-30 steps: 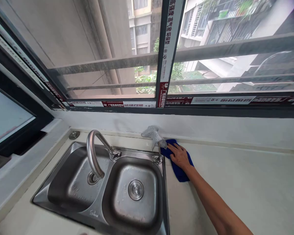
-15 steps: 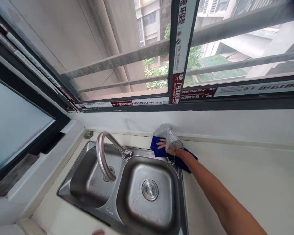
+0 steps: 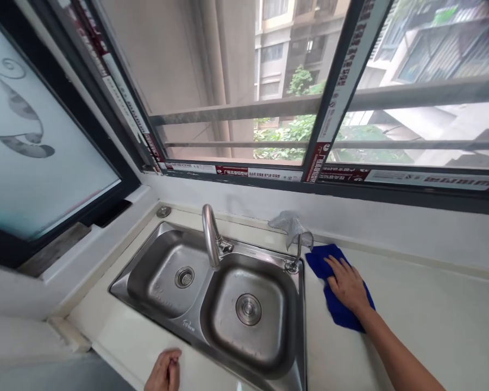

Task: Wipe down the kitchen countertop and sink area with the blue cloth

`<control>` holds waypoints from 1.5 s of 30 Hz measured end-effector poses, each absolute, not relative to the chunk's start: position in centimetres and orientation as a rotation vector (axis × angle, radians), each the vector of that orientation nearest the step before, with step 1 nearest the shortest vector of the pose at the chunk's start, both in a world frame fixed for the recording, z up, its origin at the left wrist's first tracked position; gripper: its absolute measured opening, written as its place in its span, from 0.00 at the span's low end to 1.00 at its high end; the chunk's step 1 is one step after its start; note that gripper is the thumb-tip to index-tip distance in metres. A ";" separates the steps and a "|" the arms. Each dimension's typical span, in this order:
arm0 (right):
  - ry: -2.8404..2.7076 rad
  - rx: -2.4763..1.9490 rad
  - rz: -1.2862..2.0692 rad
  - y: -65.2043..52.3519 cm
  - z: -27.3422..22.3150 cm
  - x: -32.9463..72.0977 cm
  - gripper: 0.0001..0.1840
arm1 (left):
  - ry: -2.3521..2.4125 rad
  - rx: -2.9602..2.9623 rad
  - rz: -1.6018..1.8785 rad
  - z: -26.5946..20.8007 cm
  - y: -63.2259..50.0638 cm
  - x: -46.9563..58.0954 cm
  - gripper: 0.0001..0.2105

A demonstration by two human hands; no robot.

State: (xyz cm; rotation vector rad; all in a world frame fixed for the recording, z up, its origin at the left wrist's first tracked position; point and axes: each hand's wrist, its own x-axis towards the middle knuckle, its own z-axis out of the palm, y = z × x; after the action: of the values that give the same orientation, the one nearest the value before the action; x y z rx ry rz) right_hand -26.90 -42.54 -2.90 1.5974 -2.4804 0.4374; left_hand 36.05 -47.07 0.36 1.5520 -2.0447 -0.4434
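Beside a double-bowl sink (image 3: 196,312), the right hand (image 3: 348,285) lies spread over a blue cloth (image 3: 341,315) on the white table (image 3: 419,298). The left hand (image 3: 163,372) is curled near the sink's front edge.

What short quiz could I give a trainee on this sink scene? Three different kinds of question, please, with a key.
1. True or false: the left hand is inside the sink.
2. What does the right hand rest on?
A. The faucet
B. The blue cloth
C. The window frame
3. How many bowls does the sink have?

Key:
1. False; it is in front of the sink.
2. B
3. Two, side by side.
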 end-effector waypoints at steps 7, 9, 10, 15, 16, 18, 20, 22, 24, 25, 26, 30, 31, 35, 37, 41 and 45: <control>-2.615 1.311 0.351 -34.6 -3.8 -22.6 0.36 | -2.039 1.483 -0.407 2.2 -46.4 34.5 0.11; -2.626 1.236 0.365 -32.4 -3.8 -20.5 0.37 | -2.051 1.458 -0.401 2.2 -46.3 34.5 0.12; -2.621 1.206 0.375 -31.4 -3.9 -19.4 0.37 | -2.055 1.447 -0.401 2.1 -46.2 34.5 0.12; -2.565 1.151 0.390 -27.2 -3.7 -13.6 0.37 | -2.032 1.416 -0.439 1.2 -45.9 34.9 0.12; -2.553 1.151 0.387 -26.6 -3.6 -12.5 0.36 | -2.026 1.406 -0.445 1.0 -45.9 34.9 0.12; -2.532 1.163 0.374 -25.4 -3.4 -10.1 0.36 | -2.013 1.387 -0.454 0.5 -45.9 35.0 0.11; -2.515 1.192 0.357 -24.4 -3.2 -7.8 0.35 | -2.006 1.362 -0.461 0.2 -46.0 35.0 0.11; -2.498 1.236 0.344 -23.5 -3.0 -5.3 0.34 | -2.007 1.332 -0.472 0.1 -46.1 35.1 0.11; -2.488 1.283 0.347 -22.7 -2.7 -2.7 0.32 | -2.012 1.301 -0.488 0.1 -46.1 35.1 0.10; -2.489 1.297 0.356 -22.5 -2.6 -1.4 0.31 | -2.015 1.285 -0.499 0.1 -46.2 35.2 0.10; -2.496 1.297 0.369 -22.3 -2.4 -0.2 0.30 | -2.017 1.270 -0.513 0.2 -46.2 35.2 0.10; -2.551 1.150 0.402 -22.4 -1.7 4.4 0.23 | -2.013 1.216 -0.592 0.3 -46.2 35.4 0.10; -2.559 1.117 0.401 -22.6 -1.5 5.4 0.22 | -2.008 1.200 -0.619 0.3 -46.2 35.4 0.10; -2.544 1.137 0.430 -23.7 -1.2 8.6 0.22 | -1.993 1.092 -0.772 0.6 -45.9 36.5 0.12; -2.529 1.175 0.444 -24.5 -1.2 10.0 0.23 | -1.961 1.056 -0.844 0.8 -45.3 37.9 0.13; -2.492 1.311 0.431 -27.0 -1.5 12.9 0.23 | -1.828 1.133 -0.868 0.6 -42.8 43.1 0.14; -2.433 1.458 0.412 -30.7 -1.4 16.5 0.23 | -1.504 1.477 -1.017 -2.2 -39.0 50.5 0.18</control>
State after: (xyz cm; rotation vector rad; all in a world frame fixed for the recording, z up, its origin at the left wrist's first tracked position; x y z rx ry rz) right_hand 16.55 -30.75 -1.41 1.4575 -2.4330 0.4118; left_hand 50.46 -39.04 -2.21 1.4767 -1.5041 -1.0168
